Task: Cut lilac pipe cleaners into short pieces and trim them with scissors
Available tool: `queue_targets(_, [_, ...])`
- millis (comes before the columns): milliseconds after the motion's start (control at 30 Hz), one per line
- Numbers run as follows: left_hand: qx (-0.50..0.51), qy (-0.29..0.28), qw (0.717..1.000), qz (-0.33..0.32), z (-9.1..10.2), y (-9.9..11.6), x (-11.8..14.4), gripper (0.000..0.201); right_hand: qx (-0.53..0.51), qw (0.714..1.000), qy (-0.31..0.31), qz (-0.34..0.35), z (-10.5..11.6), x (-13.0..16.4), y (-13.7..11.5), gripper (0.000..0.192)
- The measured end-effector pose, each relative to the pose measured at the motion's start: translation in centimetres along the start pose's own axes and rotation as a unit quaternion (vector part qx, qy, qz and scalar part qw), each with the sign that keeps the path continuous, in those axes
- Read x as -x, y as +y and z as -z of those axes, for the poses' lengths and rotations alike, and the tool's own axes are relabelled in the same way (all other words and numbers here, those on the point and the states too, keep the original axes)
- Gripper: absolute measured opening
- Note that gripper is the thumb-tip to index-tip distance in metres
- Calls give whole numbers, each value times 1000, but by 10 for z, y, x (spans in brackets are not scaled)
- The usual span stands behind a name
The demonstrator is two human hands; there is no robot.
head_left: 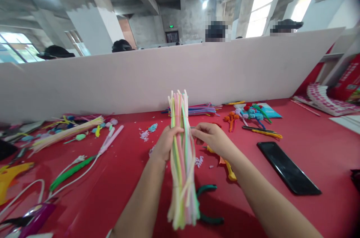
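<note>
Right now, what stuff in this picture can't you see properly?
All in the head view:
- Right hand: its fingertips sit behind the bundle of pastel sticks held by the left hand, so what they pinch is unclear.
- Green-handled tool: its head is covered by the bundle.
- Yellow-handled tool: partly under the right wrist.
- People behind the white divider: only hat tops show.
- Purple thing: blurred, cut off by the bottom-left edge.

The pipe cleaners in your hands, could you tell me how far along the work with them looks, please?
Done: small finished figures lie by the divider. In hand: the left hand grips an upright bundle of pastel pipe cleaners, and the right hand pinches at one strand beside it. Left: the bundle is still full, with more loose stems behind it.
</note>
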State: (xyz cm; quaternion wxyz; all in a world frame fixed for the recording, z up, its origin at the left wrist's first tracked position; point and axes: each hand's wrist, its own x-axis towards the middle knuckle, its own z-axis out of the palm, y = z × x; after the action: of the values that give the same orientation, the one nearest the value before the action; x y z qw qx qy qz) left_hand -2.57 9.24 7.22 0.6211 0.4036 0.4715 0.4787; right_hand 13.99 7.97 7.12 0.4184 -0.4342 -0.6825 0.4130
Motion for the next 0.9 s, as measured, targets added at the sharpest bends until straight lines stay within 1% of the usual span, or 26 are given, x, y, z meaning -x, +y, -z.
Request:
queue_targets(100, [-21, 3, 1000, -5, 21, 15, 2, 18, -19, 1000, -1, -6, 6, 0, 0, 24])
queue_targets(133, [-18, 19, 1000, -13, 26, 19, 2, 18, -23, 1000, -2, -7, 7, 1, 0, 23])
queue_targets(200, [-21, 39, 999, -24, 30, 22, 3, 17, -37, 999, -8, -13, 6, 1, -2, 18])
queue_targets(267, [-30, 30, 998, -37, 26, 20, 3, 17, -52, 998, -15, -17, 3, 2, -4, 14])
queue_targets(367, [-53, -15, 997, -48, 11, 13, 3, 20, -58, 998, -12, -2, -3, 3, -8, 12])
queue_targets(467, [-60, -43, 996, -55, -3, 8, 5, 19, -44, 999, 19, 26, -5, 5, -12, 13])
queue_targets(567, [-51, -68, 995, -59, -10, 7, 9, 19, -25, 998, 50, 39, -6, 6, -13, 16])
queue_targets(700, [-36, -67, 994, -72, -12, 5, 12, 21, -46, 996, 63, 42, -7, 6, -11, 11])
queue_targets(900, [-17, -62, 996, -63, -15, 2, 11, 22, -76, 996, 37, 18, -8, 4, -10, 9])
